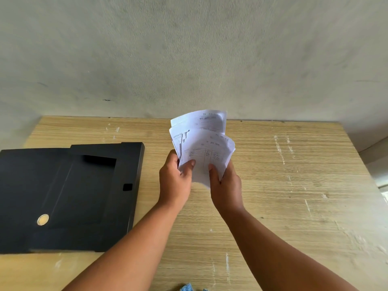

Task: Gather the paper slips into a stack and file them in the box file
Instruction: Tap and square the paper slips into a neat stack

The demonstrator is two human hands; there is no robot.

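Observation:
Several white paper slips (202, 141) with handwriting and a printed table are held upright above the middle of the table, fanned and uneven. My left hand (174, 181) grips their lower left edge, thumb on the front sheet. My right hand (225, 185) grips the lower right edge, thumb also on the front. A black box file (63, 196) lies open and flat on the table's left side, apart from both hands, with a round metal ring (43, 219) on its flap.
The wooden table (294, 185) shows scuffs and white marks. A grey wall (189, 59) rises right behind its far edge. A bit of blue patterned cloth (186, 287) shows at the bottom edge.

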